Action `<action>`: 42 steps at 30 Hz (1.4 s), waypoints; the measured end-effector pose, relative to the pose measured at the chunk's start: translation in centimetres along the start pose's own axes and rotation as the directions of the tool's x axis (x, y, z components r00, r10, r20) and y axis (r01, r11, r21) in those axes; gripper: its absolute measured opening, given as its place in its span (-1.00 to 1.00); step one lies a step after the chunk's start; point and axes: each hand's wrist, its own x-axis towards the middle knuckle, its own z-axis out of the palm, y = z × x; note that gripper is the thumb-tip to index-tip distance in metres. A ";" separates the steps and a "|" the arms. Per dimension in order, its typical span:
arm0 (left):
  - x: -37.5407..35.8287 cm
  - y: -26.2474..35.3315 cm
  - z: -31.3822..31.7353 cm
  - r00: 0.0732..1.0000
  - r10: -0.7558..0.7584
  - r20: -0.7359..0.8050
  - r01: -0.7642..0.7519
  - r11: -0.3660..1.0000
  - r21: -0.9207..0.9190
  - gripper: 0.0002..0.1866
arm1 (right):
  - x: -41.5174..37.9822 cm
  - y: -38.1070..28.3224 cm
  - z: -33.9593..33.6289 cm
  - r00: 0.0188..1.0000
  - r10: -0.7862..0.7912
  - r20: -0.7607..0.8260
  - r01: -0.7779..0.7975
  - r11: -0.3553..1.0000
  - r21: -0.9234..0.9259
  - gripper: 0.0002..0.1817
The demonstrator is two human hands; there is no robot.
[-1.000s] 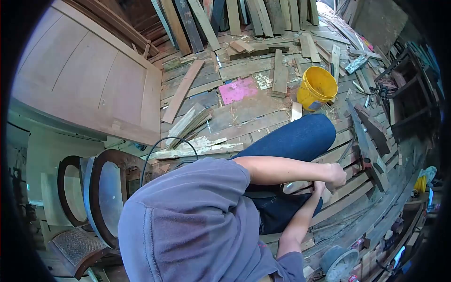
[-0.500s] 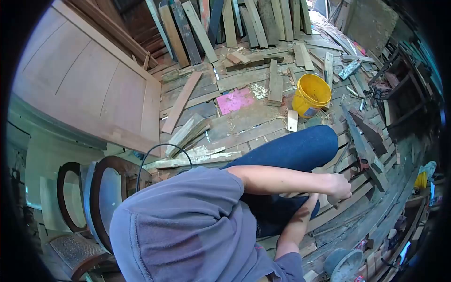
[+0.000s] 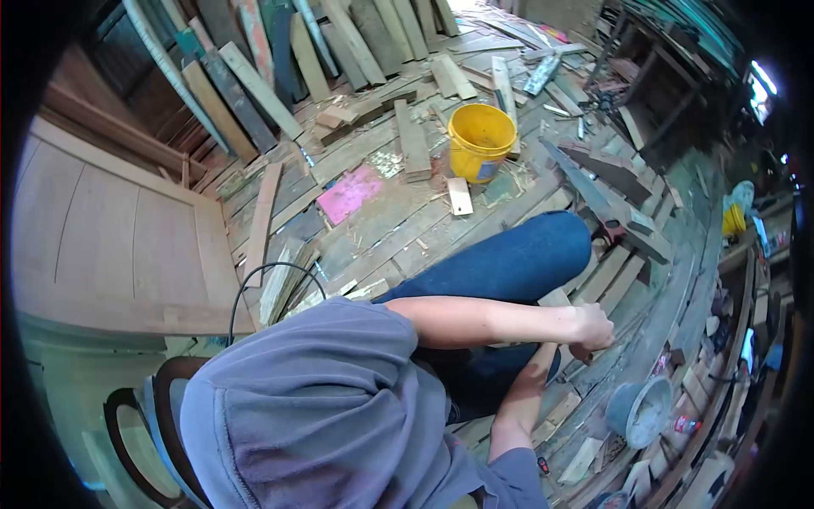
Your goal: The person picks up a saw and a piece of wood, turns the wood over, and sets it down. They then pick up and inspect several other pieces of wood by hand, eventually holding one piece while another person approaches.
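My left hand [image 3: 594,328] is closed, its forearm stretched across in front of my body. Whatever its fingers hold is hidden from above. Just beneath it, my right hand [image 3: 581,351] is mostly covered, with only a shaded part showing, so its grip is not visible. Both hands meet beyond my knees, over wooden slats [image 3: 623,284]. Above them in the view lies a handsaw [image 3: 587,187] with a reddish handle, resting on a wood block [image 3: 649,240]. My jeans-covered knee [image 3: 551,246] is beside the left forearm.
A yellow bucket [image 3: 482,146] stands on the plank floor. A grey bucket [image 3: 638,412] sits lower right among wood scraps. Boards [image 3: 356,42] lean at the back. A panelled door [image 3: 110,246] is at left, near a black cable [image 3: 267,265] and a pink sheet [image 3: 349,193].
The view has turned, so the floor, yellow bucket and saw appear further left and the grey bucket higher. My hands remain together, with the left still closed.
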 end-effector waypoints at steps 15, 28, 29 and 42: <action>-12.3 1.8 -6.6 0.984 0.157 -0.085 -0.153 0.987 0.044 -0.47 | 3.1 -1.2 -1.2 0.973 0.038 -0.226 0.073 0.884 0.462 -0.67; -9.9 -3.2 -6.0 0.996 0.089 -0.020 -0.091 0.959 -0.267 -0.49 | 7.6 4.5 1.5 0.983 -0.036 0.181 0.085 0.959 -0.270 -0.25; -9.7 -3.8 -6.0 0.992 0.123 -0.026 -0.125 0.946 -0.299 -0.50 | 5.1 1.9 1.2 0.985 0.002 0.175 0.062 0.932 -0.358 -0.26; -19.4 -31.3 -12.9 0.855 -0.239 -0.460 0.032 0.910 -0.413 -0.68 | 3.6 -1.8 6.9 0.983 -0.163 -0.086 0.109 0.889 -0.444 -0.43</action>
